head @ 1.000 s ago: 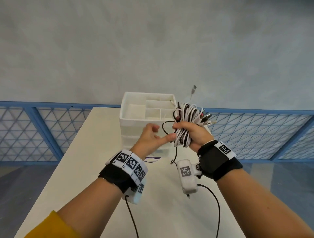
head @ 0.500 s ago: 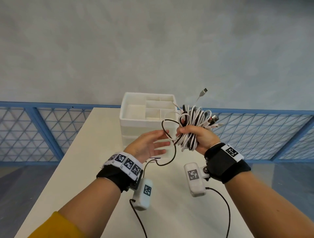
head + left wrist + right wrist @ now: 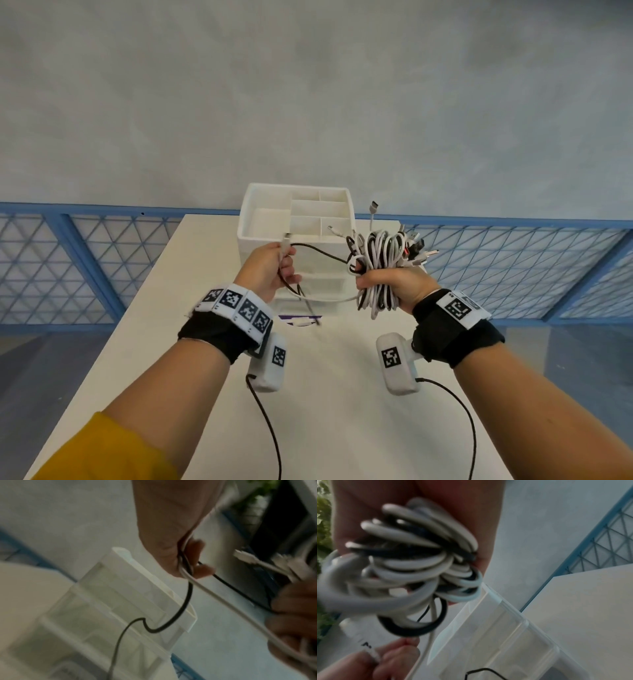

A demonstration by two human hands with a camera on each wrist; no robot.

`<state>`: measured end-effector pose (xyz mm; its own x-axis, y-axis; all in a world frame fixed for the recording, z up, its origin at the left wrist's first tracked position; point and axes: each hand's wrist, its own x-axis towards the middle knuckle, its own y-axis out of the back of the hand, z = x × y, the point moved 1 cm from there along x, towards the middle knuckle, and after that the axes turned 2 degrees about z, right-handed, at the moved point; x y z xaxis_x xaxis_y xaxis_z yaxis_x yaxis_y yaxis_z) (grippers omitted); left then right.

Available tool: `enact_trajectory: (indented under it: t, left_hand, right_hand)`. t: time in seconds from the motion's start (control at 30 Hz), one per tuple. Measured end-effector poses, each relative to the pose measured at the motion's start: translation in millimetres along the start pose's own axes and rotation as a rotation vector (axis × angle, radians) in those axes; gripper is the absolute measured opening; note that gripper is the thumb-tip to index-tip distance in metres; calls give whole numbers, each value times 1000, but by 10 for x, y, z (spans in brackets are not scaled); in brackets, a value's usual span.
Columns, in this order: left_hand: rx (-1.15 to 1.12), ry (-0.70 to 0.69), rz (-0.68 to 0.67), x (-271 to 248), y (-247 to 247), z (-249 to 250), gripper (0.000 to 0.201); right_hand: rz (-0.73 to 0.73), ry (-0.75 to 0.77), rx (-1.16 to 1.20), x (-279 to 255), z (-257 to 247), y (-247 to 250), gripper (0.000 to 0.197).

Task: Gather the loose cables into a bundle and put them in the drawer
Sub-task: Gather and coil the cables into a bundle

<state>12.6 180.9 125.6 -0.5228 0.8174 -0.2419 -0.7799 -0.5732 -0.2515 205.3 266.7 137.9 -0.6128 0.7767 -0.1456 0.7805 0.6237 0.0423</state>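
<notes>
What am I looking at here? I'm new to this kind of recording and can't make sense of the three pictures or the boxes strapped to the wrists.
There is no machine: a person works with bare hands. The big picture comes from a camera on their head. The other two come from the white camera boxes strapped under each wrist, looking along the hand.

On the table stands a white drawer organizer with open compartments on top.

The right hand has its grip around a cable bundle of white and black loops. The left hand holds the loose ends of a black cable and a white cable, both trailing from that bundle. Nothing is in a drawer yet.
</notes>
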Motion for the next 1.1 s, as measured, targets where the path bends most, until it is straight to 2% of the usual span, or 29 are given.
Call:
enact_trajectory:
  t: [0.1,0.2,0.27,0.3,0.37,0.43,0.47,0.53,0.6,0.63,0.7,0.73,0.77,0.8,0.83,0.87,0.9,1.0,1.03,1.1]
  left_hand:
    - [64,-3,-142,-8,94,-29,28]
    - [31,50,-199,-8,170,-141,33]
    - [5,79,-243,-30,221,-235,23]
    - [65,81,-289,-44,251,-290,21]
    - [330,61,-388,-63,293,-404,30]
    - [648,-14,-399,-66,301,-499,32]
    - [758,-61,-387,-67,294,-550,30]
    - [825,-119,-373,-70,276,-647,30]
    - [878,-94,-404,-109,265,-701,31]
    - [959,-68,-427,-120,264,-695,40]
    - [1114,-73,-416,-130,232,-605,87]
    - [1159,-128,-378,-144,174,-505,106]
    - [1174,-229,-332,-173,86,-388,116]
    - [1162,-362,-291,-207,-27,-272,115]
    - [1122,-499,-273,-233,-148,-181,107]
    - [1060,-576,-291,-248,-264,-125,93]
    - [981,-573,-350,-263,-361,-95,75]
    - [858,-352,-546,-226,-411,-242,21]
    - [873,-310,-573,-211,-362,-318,13]
    - [878,-226,-588,-135,-200,-485,12]
  right_hand:
    - [42,23,61,28,-42,83,23]
    - [69,51,93,42,-104,82,25]
    - [126,93,120,40,-151,35,26]
    - [148,108,147,34,-174,17,26]
    - [152,117,228,27,-219,9,29]
    - [138,102,323,21,-240,5,32]
    - [137,100,365,14,-245,1,28]
    - [144,119,432,18,-258,-5,20]
    - [157,125,416,15,-276,3,19]
    - [167,124,381,16,-288,14,19]
    - [162,124,292,-10,-328,16,20]
    - [151,122,256,-30,-347,1,20]
    - [136,118,228,-50,-355,-18,21]
    - [117,112,210,-68,-353,-48,23]
    - [97,106,204,-82,-346,-78,26]
    - [75,106,205,-99,-340,-109,28]
    - [57,109,211,-109,-334,-133,29]
    - [60,137,246,-107,-355,-128,18]
    - [71,142,252,-100,-372,-95,12]
    - [104,156,266,-92,-404,-2,12]
